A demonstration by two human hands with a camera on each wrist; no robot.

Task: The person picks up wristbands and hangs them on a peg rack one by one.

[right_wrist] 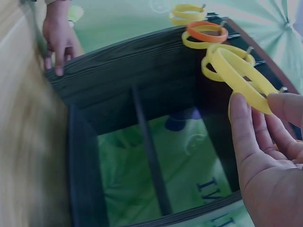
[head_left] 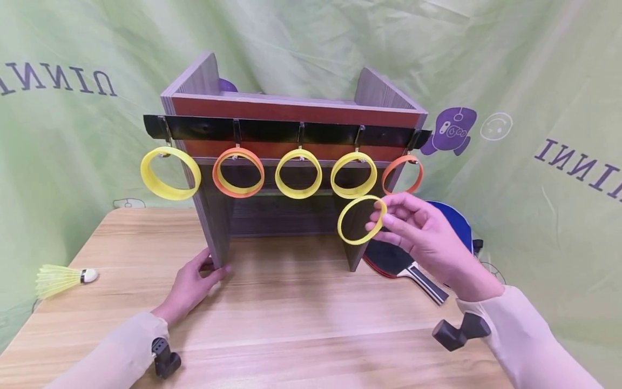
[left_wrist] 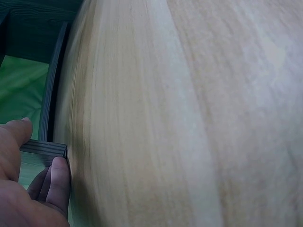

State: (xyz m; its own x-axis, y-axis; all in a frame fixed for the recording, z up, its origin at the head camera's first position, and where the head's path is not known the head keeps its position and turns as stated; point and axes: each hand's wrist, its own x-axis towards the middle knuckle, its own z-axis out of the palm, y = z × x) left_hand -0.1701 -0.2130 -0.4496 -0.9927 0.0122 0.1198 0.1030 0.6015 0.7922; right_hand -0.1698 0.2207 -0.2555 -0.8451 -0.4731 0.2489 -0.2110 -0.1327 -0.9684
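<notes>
My right hand (head_left: 427, 237) pinches a yellow ring (head_left: 343, 229) at its right edge, just below the row of hanging rings. In the right wrist view that yellow ring (right_wrist: 236, 78) sits between thumb and fingers. My left hand (head_left: 190, 286) grips the lower front edge of the left side panel of a grey wooden shelf (head_left: 210, 216). The left wrist view shows the thumb and fingers on both sides of the panel end (left_wrist: 45, 149). A black strip (head_left: 272, 129) with hooks crosses the shelf's red front board (head_left: 291, 108). Yellow rings (head_left: 318, 178) and orange rings (head_left: 261, 175) hang from the hooks.
A shuttlecock (head_left: 63, 280) lies on the wooden table (head_left: 272, 335) at the left. To the right, a table tennis bat (head_left: 393, 259) with a dark face lies partly behind my right hand, beside a blue one (head_left: 454, 219). A green printed curtain (head_left: 301, 43) hangs behind.
</notes>
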